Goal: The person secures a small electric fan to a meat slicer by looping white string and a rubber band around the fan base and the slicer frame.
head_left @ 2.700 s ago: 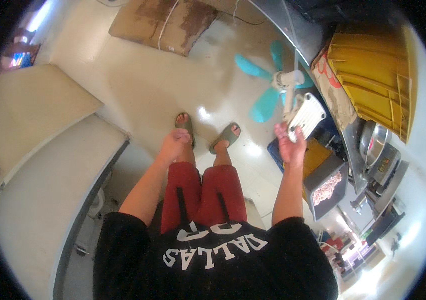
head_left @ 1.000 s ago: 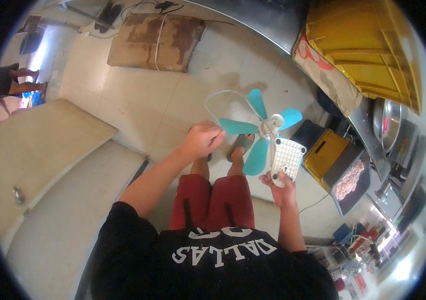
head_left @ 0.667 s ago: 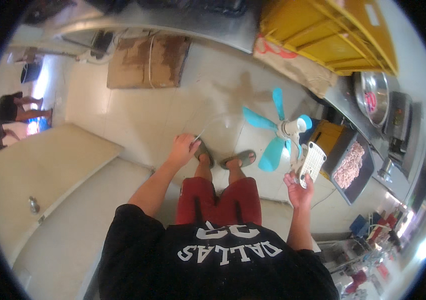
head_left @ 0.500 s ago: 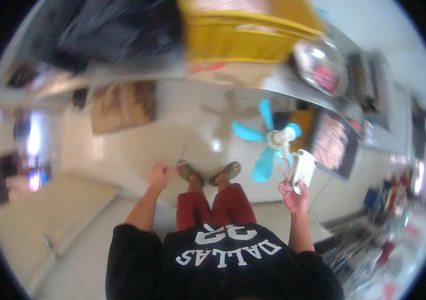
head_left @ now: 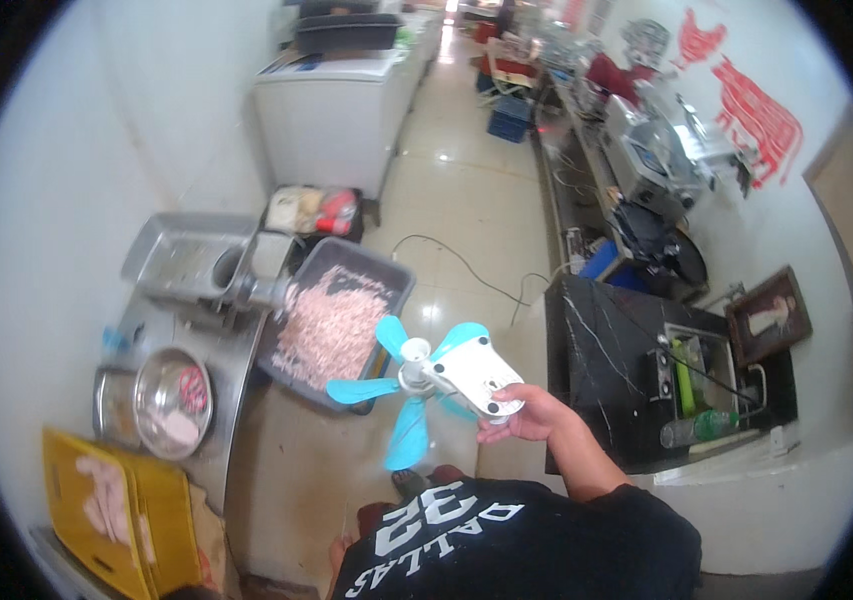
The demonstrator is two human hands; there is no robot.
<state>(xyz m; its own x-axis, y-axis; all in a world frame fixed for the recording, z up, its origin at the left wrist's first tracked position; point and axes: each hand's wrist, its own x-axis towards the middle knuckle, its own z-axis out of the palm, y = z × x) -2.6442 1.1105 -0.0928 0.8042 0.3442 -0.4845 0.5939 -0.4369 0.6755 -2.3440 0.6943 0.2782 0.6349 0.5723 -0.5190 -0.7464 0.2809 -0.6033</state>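
My right hand (head_left: 526, 412) grips a small fan (head_left: 464, 374) by its white base, with the thumb on top and the fingers curled beneath. Several light blue blades spread from its white hub, and dark round feet show on the base. Beyond the blades, a grey tub (head_left: 401, 280) holds pink ground meat (head_left: 331, 325), set under the spout of a metal meat grinder (head_left: 246, 280). Low beside my shirt, my left hand (head_left: 338, 552) shows only in part; its fingers are too unclear to read, and nothing can be made out in it.
On the left stand a steel bowl (head_left: 151, 385) and a yellow crate (head_left: 168, 510) with pale meat. A black counter (head_left: 601, 400) with a sink and bottle is at right. A cable (head_left: 466, 265) crosses the aisle floor toward a white freezer (head_left: 321, 130).
My view has swung to the right, bringing the aisle and sink counter into sight. The fan stays in my right hand, now nearer the middle of the picture. My left hand has dropped lower.
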